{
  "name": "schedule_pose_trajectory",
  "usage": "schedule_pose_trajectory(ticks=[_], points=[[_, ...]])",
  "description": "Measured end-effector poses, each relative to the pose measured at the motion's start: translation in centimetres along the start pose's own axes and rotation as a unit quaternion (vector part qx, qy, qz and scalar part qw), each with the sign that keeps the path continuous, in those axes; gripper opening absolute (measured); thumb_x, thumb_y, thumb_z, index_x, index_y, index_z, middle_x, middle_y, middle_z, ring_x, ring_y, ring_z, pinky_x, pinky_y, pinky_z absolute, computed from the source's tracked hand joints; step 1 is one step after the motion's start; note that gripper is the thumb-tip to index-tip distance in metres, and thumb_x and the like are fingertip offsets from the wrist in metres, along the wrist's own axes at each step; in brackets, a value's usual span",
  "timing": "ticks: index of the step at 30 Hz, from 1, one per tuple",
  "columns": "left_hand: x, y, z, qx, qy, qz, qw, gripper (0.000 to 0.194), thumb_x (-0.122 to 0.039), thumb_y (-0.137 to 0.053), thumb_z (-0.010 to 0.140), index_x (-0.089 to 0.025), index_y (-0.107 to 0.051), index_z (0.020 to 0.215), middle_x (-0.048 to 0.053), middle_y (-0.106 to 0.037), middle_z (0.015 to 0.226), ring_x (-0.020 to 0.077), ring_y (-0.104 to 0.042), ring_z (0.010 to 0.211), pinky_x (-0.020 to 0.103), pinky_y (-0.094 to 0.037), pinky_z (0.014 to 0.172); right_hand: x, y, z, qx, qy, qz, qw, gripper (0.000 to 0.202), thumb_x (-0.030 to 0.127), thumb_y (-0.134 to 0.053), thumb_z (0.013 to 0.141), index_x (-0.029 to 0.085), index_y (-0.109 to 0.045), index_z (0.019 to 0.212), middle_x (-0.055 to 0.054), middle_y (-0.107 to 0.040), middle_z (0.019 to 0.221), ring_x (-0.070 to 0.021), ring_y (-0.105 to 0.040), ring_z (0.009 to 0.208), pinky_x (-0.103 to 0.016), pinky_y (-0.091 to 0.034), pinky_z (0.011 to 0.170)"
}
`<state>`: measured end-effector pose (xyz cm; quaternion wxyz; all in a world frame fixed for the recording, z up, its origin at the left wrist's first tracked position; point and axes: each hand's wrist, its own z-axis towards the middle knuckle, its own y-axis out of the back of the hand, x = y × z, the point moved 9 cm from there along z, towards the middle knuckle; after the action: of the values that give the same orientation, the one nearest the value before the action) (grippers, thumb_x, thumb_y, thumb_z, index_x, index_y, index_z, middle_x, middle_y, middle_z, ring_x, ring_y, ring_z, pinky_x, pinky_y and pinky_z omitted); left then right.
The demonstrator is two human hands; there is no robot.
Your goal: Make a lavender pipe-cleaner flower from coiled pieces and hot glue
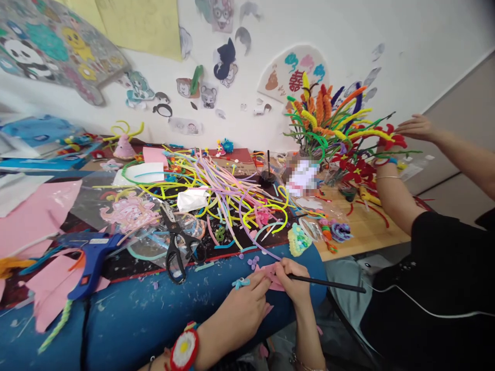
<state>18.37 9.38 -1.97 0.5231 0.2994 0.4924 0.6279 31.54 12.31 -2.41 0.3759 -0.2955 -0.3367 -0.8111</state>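
My left hand (pixel 245 304), with a blue ring and a red flower bracelet, presses a pink sheet piece (pixel 275 284) at the padded blue edge. In my right hand (pixel 297 282) is a slim black stick (pixel 328 283), perhaps a brush or pen; its working tip is hidden by my fingers. The stick's long end points right. Small purple flower-like pieces (pixel 253 263) lie just beyond my left hand. To the left are black-handled scissors (pixel 177 242) with their blades on a plastic bag. A blue glue gun (pixel 91 257) rests farther left among pink sheets.
Many coloured pipe cleaners (pixel 228 190) are heaped across the table's middle. A pipe-cleaner bouquet (pixel 325 118) stands at the back right. On the right, a person in a black sleeve (pixel 436 278) reaches to red pipe-cleaner flowers (pixel 390 138). A white cable (pixel 417 306) crosses that person's clothing.
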Motion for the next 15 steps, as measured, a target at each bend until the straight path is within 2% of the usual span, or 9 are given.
schedule_pose_trajectory(ticks=[5, 15], points=[[-0.04, 0.0, -0.04, -0.009, -0.002, -0.007, 1.0, 0.036, -0.024, -0.042, 0.102, -0.007, -0.073, 0.099, 0.015, -0.068, 0.118, 0.0285, -0.057, 0.125, 0.039, -0.045, 0.11, 0.3, -0.18, 0.08, 0.014, 0.009, -0.007, 1.0, 0.046, 0.015, -0.057, 0.085, 0.023, -0.028, 0.05, 0.007, -0.036, 0.046, -0.0093, -0.035, 0.043, -0.024, -0.033, 0.043], [0.15, -0.27, 0.12, -0.002, 0.014, -0.025, 1.0, 0.035, -0.023, -0.042, 0.102, -0.007, -0.072, 0.099, 0.016, -0.065, 0.125, 0.0291, -0.054, 0.129, 0.04, -0.044, 0.111, 0.22, 0.35, 0.04, -0.019, 0.007, -0.02, 1.0, 0.047, 0.017, -0.053, 0.087, 0.023, -0.024, 0.051, 0.007, -0.031, 0.047, -0.0091, -0.031, 0.042, -0.025, -0.029, 0.042]])
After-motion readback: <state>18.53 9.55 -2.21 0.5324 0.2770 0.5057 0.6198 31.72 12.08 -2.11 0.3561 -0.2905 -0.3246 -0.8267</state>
